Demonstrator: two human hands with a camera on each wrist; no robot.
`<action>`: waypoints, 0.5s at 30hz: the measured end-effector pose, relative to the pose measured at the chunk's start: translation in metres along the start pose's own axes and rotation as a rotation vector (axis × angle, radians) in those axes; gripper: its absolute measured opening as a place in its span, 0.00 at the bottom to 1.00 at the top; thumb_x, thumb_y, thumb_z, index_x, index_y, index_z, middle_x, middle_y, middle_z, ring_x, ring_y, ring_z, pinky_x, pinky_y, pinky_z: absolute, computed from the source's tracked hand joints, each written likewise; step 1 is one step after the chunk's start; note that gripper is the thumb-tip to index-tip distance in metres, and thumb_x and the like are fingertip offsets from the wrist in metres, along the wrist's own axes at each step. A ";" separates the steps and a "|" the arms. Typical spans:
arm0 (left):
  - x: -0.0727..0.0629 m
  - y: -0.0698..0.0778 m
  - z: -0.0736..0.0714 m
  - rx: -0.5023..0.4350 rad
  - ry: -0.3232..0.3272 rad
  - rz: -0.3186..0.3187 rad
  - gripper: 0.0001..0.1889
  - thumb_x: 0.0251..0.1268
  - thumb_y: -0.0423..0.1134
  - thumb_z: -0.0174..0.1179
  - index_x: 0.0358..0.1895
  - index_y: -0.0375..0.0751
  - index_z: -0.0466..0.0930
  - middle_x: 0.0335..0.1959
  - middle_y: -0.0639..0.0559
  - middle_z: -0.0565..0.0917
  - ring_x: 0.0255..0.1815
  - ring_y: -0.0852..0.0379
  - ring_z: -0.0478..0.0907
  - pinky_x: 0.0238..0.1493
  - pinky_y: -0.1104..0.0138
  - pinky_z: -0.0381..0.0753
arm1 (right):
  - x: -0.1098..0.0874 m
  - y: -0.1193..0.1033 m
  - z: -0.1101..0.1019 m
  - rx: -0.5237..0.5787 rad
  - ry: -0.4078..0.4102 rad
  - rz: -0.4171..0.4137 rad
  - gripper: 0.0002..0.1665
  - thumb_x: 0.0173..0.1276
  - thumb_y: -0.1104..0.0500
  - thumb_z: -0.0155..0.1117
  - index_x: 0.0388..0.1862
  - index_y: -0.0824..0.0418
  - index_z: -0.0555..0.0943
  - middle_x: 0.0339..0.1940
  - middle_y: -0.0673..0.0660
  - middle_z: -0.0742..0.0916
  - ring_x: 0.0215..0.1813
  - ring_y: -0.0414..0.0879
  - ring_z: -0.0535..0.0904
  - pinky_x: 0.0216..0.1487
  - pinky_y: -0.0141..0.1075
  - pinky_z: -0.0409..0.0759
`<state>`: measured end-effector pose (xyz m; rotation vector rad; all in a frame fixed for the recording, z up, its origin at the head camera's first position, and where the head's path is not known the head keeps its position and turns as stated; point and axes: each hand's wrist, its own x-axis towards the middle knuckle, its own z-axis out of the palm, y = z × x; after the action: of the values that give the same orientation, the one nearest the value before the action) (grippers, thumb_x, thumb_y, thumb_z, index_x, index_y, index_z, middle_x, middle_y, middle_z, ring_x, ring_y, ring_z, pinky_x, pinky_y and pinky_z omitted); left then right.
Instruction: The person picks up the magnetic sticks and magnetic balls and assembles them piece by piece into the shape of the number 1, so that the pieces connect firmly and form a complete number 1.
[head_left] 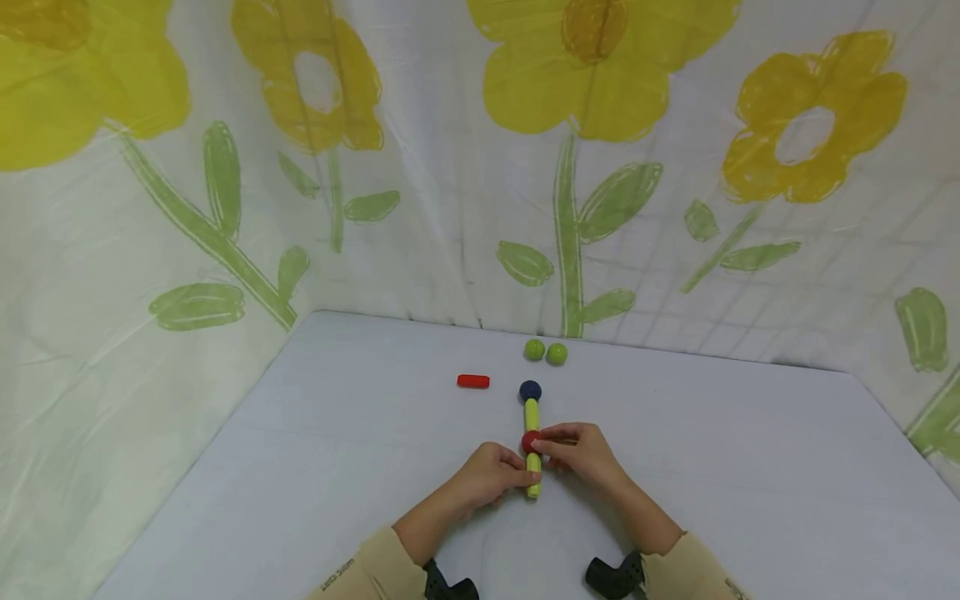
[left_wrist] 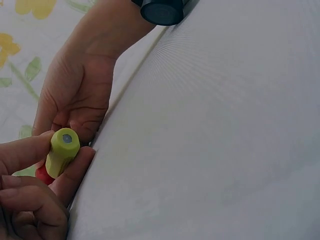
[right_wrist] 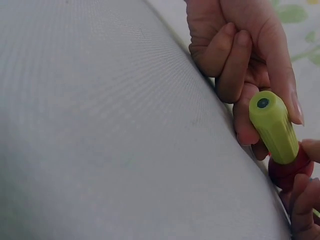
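My left hand [head_left: 491, 475] pinches the near yellow-green rod [head_left: 533, 491] between thumb and fingers. This ribbed rod [right_wrist: 274, 127] has a small round metal disc in its free end, seen in both wrist views. Its other end meets a red ball [right_wrist: 286, 174], which my right hand [head_left: 585, 452] grips with thumb and fingertips. Beyond the red ball a second yellow-green rod [head_left: 532, 412] runs straight away from me to a dark blue ball [head_left: 530, 391]. The pieces form one line, and fingers hide part of the red ball.
A short red rod [head_left: 473, 381] lies on the white table [head_left: 360, 400], left of the blue ball. Two green balls [head_left: 534, 349] sit side by side near the far edge. Behind the table hangs a flower-printed cloth [head_left: 435, 250].
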<state>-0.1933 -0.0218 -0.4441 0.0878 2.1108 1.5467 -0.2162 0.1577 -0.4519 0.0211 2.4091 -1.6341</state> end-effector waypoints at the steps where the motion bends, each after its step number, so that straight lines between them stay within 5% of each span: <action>1: 0.000 0.000 0.000 0.000 -0.001 0.001 0.13 0.55 0.45 0.66 0.30 0.37 0.81 0.14 0.58 0.74 0.10 0.63 0.59 0.14 0.74 0.57 | 0.000 0.000 0.000 0.000 0.005 0.001 0.21 0.60 0.54 0.67 0.46 0.69 0.81 0.35 0.57 0.86 0.25 0.43 0.75 0.27 0.31 0.75; 15: 0.002 -0.004 -0.001 0.015 0.004 -0.007 0.12 0.54 0.46 0.67 0.32 0.39 0.81 0.16 0.57 0.77 0.10 0.61 0.60 0.14 0.74 0.59 | 0.005 -0.009 -0.011 -0.023 0.044 0.017 0.22 0.62 0.52 0.65 0.47 0.66 0.81 0.30 0.54 0.85 0.24 0.42 0.75 0.26 0.32 0.73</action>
<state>-0.1943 -0.0233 -0.4486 0.0824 2.1237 1.5280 -0.2244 0.1640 -0.4403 0.0742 2.4535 -1.6143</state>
